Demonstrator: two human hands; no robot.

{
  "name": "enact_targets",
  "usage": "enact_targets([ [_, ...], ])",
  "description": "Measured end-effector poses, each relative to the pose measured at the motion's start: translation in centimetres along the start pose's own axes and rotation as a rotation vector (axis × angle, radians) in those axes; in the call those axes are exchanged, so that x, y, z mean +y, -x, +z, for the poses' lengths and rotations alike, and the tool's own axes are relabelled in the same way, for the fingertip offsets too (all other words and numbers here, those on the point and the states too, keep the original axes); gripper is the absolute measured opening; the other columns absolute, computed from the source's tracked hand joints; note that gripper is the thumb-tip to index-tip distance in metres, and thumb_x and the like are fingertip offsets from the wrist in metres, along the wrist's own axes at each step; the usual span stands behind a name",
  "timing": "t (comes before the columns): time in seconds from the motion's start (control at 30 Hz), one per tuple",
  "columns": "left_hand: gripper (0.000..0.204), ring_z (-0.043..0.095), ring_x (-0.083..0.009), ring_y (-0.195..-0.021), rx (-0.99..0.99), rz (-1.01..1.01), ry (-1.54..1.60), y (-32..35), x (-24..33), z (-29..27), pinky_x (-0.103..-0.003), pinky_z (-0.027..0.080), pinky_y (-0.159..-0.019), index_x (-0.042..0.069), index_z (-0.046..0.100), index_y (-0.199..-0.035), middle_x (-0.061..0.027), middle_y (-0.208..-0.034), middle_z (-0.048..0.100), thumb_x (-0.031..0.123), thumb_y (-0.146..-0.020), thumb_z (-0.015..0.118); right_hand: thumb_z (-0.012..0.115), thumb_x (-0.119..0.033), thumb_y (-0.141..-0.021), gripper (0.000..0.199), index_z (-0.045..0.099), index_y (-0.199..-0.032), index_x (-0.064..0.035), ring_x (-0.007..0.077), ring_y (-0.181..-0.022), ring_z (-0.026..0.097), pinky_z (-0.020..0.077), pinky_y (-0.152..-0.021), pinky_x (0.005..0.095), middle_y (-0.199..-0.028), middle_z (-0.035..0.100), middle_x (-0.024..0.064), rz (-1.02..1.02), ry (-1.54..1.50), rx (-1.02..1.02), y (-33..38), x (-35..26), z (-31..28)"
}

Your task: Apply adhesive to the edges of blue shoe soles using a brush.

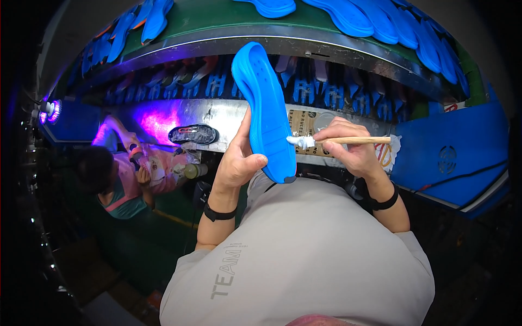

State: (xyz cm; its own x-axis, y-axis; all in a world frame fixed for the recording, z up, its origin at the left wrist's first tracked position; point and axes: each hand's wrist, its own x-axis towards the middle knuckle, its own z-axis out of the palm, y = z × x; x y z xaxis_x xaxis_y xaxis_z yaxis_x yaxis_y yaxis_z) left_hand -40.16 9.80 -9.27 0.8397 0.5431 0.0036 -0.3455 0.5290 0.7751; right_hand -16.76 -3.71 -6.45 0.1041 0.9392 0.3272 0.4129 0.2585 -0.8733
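Observation:
My left hand (pixel 237 157) grips a blue shoe sole (pixel 266 114) by its left edge, thumb across the near end. The sole stands nearly upright in front of me, its far end leaning left. A brush (pixel 356 140) with a light wooden handle is pinched in my right hand (pixel 348 149). Its whitish bristles (pixel 300 142) touch or nearly touch the sole's right edge; I cannot tell which. Behind my right hand, a round clear dish (pixel 325 120) rests on brown printed cardboard (pixel 304 124), partly hidden.
Blue soles (pixel 375 20) line the green belt (pixel 217 26) at the far side, with several more on racks below it. A dark sole (pixel 193 134) lies on the metal bench (pixel 231 117). A co-worker (pixel 122 179) sits at left near purple lamps (pixel 53 112). At right stands a blue machine housing (pixel 451 152).

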Motion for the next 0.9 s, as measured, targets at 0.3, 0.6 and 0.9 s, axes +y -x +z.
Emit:
enact_targets([
  [0.3,0.124,0.044,-0.0272,-0.143,-0.031,-0.006,-0.069,0.4,-0.1,0.0,-0.042,0.037,-0.118,0.002,0.004,-0.165,-0.0157,-0.159,0.037,0.023,-0.074,0.087,0.069,-0.004,-0.086,0.014,0.075,-0.097,0.0008,0.0217,-0.077,0.064,0.0495,-0.072,0.0352,-0.087,0.074,0.0110,0.000,0.032,0.099,-0.8,0.1,0.5],
  [0.6,0.128,0.041,-0.0279,-0.146,0.011,0.021,-0.121,0.7,0.6,0.0,-0.043,0.036,-0.119,0.002,0.005,-0.165,-0.0165,-0.161,0.035,0.022,-0.071,0.089,0.070,-0.004,-0.084,0.013,0.075,-0.096,-0.0004,0.0227,-0.072,0.064,0.0484,-0.072,0.0354,-0.084,0.073,0.0107,-0.110,0.116,0.038,0.0,-0.6,1.1],
  [0.9,0.128,0.037,-0.0286,-0.149,-0.019,0.064,-0.101,0.9,0.4,-1.2,-0.044,0.034,-0.121,0.005,0.006,-0.166,-0.0164,-0.165,0.030,0.016,-0.070,0.090,0.070,-0.005,-0.085,0.012,0.075,-0.094,0.0001,0.0205,-0.068,0.063,0.0443,-0.068,0.0342,-0.081,0.072,0.0102,-0.147,0.001,-0.051,0.3,-1.7,0.9],
])
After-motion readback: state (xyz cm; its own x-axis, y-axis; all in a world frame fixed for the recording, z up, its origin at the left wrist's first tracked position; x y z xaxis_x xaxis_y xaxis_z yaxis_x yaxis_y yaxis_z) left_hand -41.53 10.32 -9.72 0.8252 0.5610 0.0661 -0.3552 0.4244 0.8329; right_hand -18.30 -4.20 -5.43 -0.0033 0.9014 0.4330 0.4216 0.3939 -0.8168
